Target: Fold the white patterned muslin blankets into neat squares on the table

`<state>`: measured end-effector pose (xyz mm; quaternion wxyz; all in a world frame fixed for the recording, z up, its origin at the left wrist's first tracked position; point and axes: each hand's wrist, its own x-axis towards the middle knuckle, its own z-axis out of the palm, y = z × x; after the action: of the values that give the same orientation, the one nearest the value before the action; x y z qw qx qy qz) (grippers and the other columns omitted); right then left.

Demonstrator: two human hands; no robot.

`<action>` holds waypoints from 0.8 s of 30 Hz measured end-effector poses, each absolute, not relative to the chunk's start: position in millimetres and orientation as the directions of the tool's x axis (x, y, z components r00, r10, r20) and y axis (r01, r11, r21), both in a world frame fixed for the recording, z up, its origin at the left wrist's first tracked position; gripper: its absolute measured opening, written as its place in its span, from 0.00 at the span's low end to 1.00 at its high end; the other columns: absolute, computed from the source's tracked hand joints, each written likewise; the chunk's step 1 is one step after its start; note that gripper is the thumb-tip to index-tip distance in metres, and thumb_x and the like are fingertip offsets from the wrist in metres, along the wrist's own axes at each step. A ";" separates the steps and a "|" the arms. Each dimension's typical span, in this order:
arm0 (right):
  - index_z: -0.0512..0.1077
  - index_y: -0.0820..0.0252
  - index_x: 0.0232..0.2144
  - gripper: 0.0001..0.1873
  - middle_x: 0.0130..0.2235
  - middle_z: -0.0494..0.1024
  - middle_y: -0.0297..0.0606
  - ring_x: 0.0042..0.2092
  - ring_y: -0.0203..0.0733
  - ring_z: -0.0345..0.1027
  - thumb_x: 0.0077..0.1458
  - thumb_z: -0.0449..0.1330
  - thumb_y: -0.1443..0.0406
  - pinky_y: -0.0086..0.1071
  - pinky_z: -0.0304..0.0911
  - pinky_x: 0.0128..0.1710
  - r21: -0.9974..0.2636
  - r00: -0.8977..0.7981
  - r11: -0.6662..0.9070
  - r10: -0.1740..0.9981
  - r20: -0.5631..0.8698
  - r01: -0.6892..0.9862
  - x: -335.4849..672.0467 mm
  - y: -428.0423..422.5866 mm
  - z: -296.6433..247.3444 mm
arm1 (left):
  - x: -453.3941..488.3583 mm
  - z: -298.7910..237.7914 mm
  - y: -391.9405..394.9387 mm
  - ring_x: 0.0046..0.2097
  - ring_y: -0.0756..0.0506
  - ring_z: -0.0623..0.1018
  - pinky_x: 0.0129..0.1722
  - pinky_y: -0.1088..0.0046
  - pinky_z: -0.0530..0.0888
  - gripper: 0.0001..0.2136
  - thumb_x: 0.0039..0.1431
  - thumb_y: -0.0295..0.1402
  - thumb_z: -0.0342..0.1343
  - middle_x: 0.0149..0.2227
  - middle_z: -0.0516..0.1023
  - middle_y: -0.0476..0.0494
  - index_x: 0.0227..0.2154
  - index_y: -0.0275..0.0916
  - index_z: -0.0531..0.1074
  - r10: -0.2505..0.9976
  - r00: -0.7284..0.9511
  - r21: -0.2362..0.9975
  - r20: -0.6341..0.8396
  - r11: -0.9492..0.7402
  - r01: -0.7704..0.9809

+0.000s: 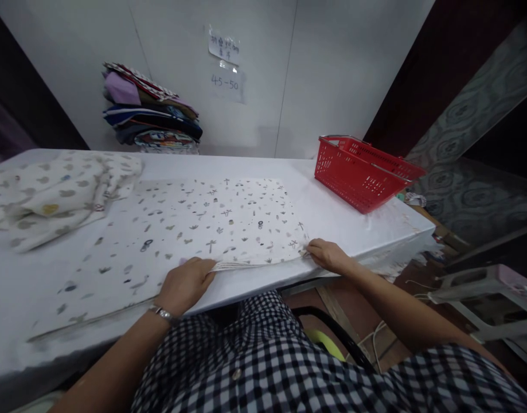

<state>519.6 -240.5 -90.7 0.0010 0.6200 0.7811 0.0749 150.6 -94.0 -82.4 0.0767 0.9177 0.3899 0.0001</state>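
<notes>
A white cloth with small printed figures [194, 229] lies spread flat on the white table [366, 229]. My left hand [186, 284] rests closed on the cloth's near edge, fingers curled over the hem. My right hand [327, 254] pinches the cloth's near right corner at the table's front edge. The hem between the two hands is lifted slightly off the table.
A crumpled patterned cloth [52, 192] lies at the left. A red plastic basket [362, 169] stands at the right end of the table. Folded fabrics [151, 109] are stacked against the back wall. A plastic stool [487, 292] stands on the floor at right.
</notes>
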 end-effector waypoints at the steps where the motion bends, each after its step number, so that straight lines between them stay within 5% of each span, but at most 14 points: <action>1: 0.69 0.61 0.42 0.13 0.41 0.71 0.43 0.42 0.40 0.63 0.57 0.48 0.69 0.28 0.61 0.38 0.111 -0.235 0.225 0.969 0.080 0.968 518.1 -242.6 -93.8 | 150.7 -82.2 -94.0 0.40 0.44 0.71 0.32 0.71 0.63 0.12 0.58 0.34 0.42 0.37 0.73 0.44 0.37 0.42 0.71 0.717 0.694 0.143 -0.061 -0.682 0.717; 12: 0.67 0.62 0.45 0.15 0.45 0.69 0.44 0.45 0.41 0.62 0.55 0.51 0.67 0.31 0.60 0.41 0.068 -0.272 0.272 0.962 -0.008 0.960 521.8 -245.6 -90.0 | 150.8 -81.5 -94.4 0.41 0.44 0.71 0.32 0.71 0.62 0.14 0.58 0.36 0.41 0.37 0.73 0.45 0.39 0.43 0.70 0.726 0.682 0.130 -0.086 -0.670 0.730; 24: 0.68 0.65 0.40 0.12 0.38 0.69 0.44 0.39 0.42 0.61 0.53 0.50 0.71 0.32 0.57 0.38 0.218 -0.234 0.219 0.971 0.046 0.951 511.3 -241.4 -97.0 | 151.9 -76.5 -96.2 0.42 0.43 0.71 0.34 0.70 0.64 0.13 0.58 0.34 0.42 0.38 0.73 0.44 0.39 0.43 0.71 0.723 0.686 0.147 -0.077 -0.673 0.725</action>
<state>511.3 -241.4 -97.0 0.0498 0.6167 0.7792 0.1003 151.9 -96.2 -76.5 0.0830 0.9145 0.3960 -0.0062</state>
